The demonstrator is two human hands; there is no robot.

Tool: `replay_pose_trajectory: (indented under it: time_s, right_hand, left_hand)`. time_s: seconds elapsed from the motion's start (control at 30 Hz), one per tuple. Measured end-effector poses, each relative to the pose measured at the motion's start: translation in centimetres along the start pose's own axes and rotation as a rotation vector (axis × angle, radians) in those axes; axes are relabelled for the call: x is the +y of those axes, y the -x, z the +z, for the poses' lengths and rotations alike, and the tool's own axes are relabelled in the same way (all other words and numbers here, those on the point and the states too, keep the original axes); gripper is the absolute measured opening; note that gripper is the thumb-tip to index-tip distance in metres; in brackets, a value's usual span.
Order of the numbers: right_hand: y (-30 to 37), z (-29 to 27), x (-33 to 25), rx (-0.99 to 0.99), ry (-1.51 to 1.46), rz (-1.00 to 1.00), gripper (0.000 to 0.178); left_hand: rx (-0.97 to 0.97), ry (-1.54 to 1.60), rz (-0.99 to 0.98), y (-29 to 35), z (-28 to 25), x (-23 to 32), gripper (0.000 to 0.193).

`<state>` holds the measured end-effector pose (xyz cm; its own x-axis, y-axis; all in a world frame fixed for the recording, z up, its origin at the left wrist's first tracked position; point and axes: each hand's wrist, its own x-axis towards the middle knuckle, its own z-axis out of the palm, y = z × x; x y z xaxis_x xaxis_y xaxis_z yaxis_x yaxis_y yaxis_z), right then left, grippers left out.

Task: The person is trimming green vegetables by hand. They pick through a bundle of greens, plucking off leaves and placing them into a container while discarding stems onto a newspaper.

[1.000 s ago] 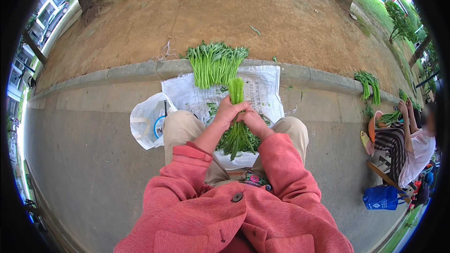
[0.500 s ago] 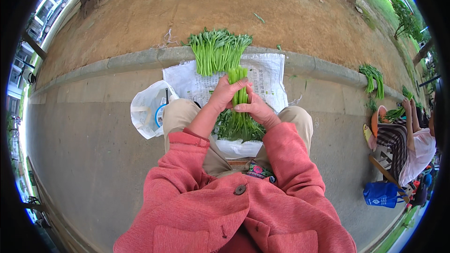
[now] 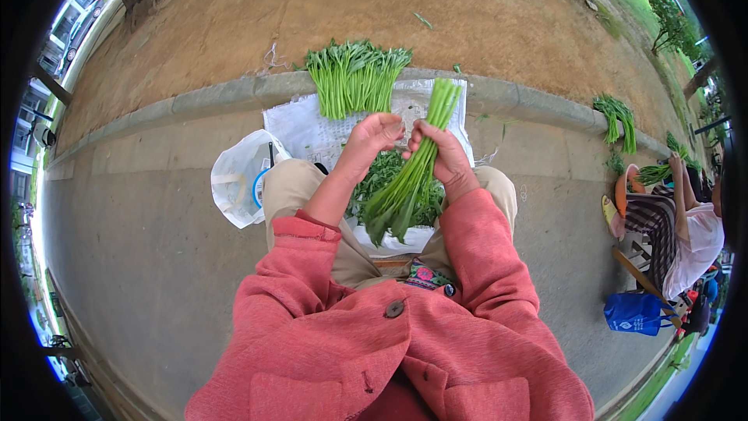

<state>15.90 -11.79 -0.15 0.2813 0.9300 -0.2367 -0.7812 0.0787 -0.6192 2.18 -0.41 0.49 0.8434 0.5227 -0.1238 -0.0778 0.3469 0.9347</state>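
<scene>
My right hand [image 3: 444, 153] is closed round a bunch of long-stemmed leafy greens [image 3: 418, 171], which looks like water spinach. The bunch leans, its pale cut ends up and to the right, its leaves hanging towards my lap. Just left of it is my left hand [image 3: 377, 139], fingers loosely curved, apart from the stems and with nothing seen in them. Between my knees lies a loose heap of the same greens [image 3: 383, 174], partly hidden by the held bunch. Beyond my hands, a neat row of greens [image 3: 352, 86] rests on a white woven sack [image 3: 296, 121] against the kerb.
A white bag [image 3: 234, 179] with a blue ring-shaped thing inside stands by my left knee. The stone kerb [image 3: 226, 100] crosses ahead, with bare soil beyond. At the far right a seated person [image 3: 693, 242] handles greens, near an orange basin [image 3: 626, 187] and a blue bag [image 3: 635, 313].
My left hand has let go of the bunch and moved slightly away to the left. My right hand holds the bunch alone, further right and now tilted.
</scene>
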Motion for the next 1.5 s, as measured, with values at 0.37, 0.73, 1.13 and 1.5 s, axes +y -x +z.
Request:
replay_pose_trajectory:
  time_s: [0.37,0.73,1.13,1.5]
  right_hand:
    - [0.0,-1.4,-3.4,0.047,-0.143,-0.153,0.02]
    - [-1.2,-1.8,-5.3,0.199,-0.152,-0.21,0.016]
    - [-1.3,-2.1,-5.2,0.243,-0.097,-0.243,0.019]
    - [-1.5,-1.9,-5.3,0.26,-0.086,-0.287,0.017]
  left_hand:
    - [0.066,-0.099,0.085,2.7,0.3,-0.2,0.011]
    - [0.012,-0.688,0.186,7.4,3.8,-0.9,0.017]
    - [0.057,-0.609,0.084,6.4,3.6,-4.1,0.01]
    - [0.071,-0.24,-0.205,6.2,3.0,-4.2,0.011]
